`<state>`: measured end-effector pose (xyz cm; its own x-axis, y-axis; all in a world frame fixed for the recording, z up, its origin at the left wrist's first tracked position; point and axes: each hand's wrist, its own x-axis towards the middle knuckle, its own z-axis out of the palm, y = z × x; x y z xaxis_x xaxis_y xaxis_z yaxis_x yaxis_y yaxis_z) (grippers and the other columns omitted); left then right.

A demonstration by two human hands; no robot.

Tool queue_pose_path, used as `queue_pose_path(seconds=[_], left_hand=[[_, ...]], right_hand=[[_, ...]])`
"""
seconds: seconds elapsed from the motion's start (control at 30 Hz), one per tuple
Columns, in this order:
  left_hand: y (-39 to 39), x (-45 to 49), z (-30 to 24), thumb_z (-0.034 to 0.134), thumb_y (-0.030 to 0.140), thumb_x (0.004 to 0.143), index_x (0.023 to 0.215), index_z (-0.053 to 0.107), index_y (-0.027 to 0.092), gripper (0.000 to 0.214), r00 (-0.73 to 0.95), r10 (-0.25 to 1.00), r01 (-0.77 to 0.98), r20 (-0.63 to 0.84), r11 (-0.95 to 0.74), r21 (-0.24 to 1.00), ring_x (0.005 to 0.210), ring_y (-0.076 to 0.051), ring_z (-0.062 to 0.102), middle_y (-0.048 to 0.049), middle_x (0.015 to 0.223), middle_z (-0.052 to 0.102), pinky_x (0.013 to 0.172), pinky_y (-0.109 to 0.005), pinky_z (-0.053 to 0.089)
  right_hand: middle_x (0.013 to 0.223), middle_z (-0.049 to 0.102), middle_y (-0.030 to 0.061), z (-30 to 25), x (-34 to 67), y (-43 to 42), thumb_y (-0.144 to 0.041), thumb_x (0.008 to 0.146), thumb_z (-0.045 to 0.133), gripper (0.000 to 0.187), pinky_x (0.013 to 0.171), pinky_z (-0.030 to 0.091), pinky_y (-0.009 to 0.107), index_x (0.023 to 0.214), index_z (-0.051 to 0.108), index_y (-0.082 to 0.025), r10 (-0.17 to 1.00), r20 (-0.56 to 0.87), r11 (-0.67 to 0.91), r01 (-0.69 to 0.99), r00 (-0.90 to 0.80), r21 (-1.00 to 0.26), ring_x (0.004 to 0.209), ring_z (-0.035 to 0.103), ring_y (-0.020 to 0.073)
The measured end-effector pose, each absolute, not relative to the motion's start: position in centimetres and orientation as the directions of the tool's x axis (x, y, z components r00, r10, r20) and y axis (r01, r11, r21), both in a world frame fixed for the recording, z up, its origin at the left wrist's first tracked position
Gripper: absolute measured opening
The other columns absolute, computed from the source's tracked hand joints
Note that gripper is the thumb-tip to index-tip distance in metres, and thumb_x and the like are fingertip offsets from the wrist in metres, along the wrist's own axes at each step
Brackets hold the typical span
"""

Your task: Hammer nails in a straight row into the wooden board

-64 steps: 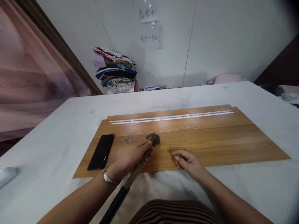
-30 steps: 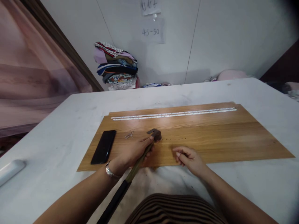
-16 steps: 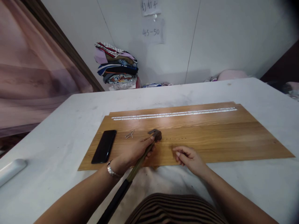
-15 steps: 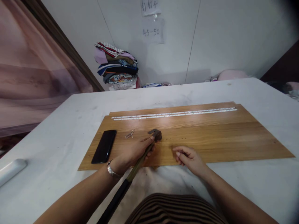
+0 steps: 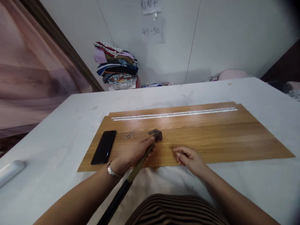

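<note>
While the camera's view has dipped slightly compared with two seconds ago, setting the scene higher and showing more of the white object point(image 5: 12, 172) at far left, hands and tool appear unchanged against the wooden board point(image 5: 225, 136). Right of that object, on the board, lies a black phone point(image 5: 103, 147). Next come the loose nails point(image 5: 130, 135), crossed in a small heap. Beyond them, the left hand point(image 5: 137, 151), a bracelet point(image 5: 111, 170) at its wrist, grips the hammer point(image 5: 134, 173) close below the head. The hammer slants over the board's near edge, its head just beside the left end of a row of dark dots point(image 5: 179, 139); contact with the board cannot be determined. Below the row, the right hand point(image 5: 190, 158) remains loosely curled; whether it pinches anything cannot be told. Behind both hands, two pale strips point(image 5: 174, 115) lie lengthwise.
</note>
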<state>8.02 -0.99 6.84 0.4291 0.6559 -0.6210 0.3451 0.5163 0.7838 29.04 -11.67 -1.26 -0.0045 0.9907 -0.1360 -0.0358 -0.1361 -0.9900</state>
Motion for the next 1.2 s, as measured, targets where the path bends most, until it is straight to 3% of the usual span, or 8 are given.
queue_pose_path(seconds=[0.27, 0.57, 0.83, 1.2], left_hand=[[-0.81, 7.91, 7.19, 0.052, 0.055, 0.085, 0.097, 0.056, 0.016, 0.042, 0.462, 0.653, 0.319, -0.599, 0.508, 0.8, 0.047, -0.005, 0.042, 0.0011, 0.074, 0.054, 0.042, -0.019, 0.03], [-1.0, 8.06, 6.89, 0.053, 0.058, 0.083, 0.086, 0.056, 0.015, 0.042, 0.433, 0.657, 0.345, -0.617, 0.511, 0.787, 0.047, -0.005, 0.042, 0.002, 0.069, 0.053, 0.041, -0.02, 0.029], [-0.78, 7.94, 7.37, 0.053, 0.055, 0.084, 0.098, 0.058, 0.015, 0.043, 0.476, 0.662, 0.292, -0.58, 0.503, 0.813, 0.047, -0.005, 0.041, 0.0014, 0.071, 0.053, 0.042, -0.02, 0.029], [-0.91, 7.93, 6.89, 0.053, 0.057, 0.083, 0.097, 0.057, 0.015, 0.044, 0.441, 0.649, 0.331, -0.621, 0.525, 0.784, 0.046, -0.005, 0.042, 0.0015, 0.072, 0.054, 0.04, -0.02, 0.028]], right_hand=[[0.063, 0.056, -0.0026, -1.27, 29.08, -11.65, -0.042, 0.08, 0.062, 0.028, 0.05, 0.043, 0.025, 0.094, 0.065, -0.018, 0.989, -0.149, -0.149, -0.049, -0.004, -0.988, 0.051, 0.05, 0.0097], [0.062, 0.055, -0.0029, -1.31, 29.02, -11.67, -0.043, 0.082, 0.061, 0.028, 0.05, 0.043, 0.025, 0.094, 0.065, -0.018, 0.989, -0.145, -0.145, -0.045, -0.003, -0.988, 0.052, 0.051, 0.0102], [0.063, 0.057, -0.0024, -1.55, 29.06, -11.71, -0.042, 0.082, 0.062, 0.027, 0.049, 0.043, 0.024, 0.095, 0.066, -0.018, 0.99, -0.143, -0.143, -0.033, 0.002, -0.989, 0.051, 0.051, 0.01], [0.063, 0.056, -0.0023, -1.63, 29.07, -11.65, -0.039, 0.081, 0.061, 0.026, 0.049, 0.044, 0.025, 0.094, 0.067, -0.018, 0.991, -0.136, -0.136, -0.05, 0.001, -0.989, 0.051, 0.053, 0.0103]])
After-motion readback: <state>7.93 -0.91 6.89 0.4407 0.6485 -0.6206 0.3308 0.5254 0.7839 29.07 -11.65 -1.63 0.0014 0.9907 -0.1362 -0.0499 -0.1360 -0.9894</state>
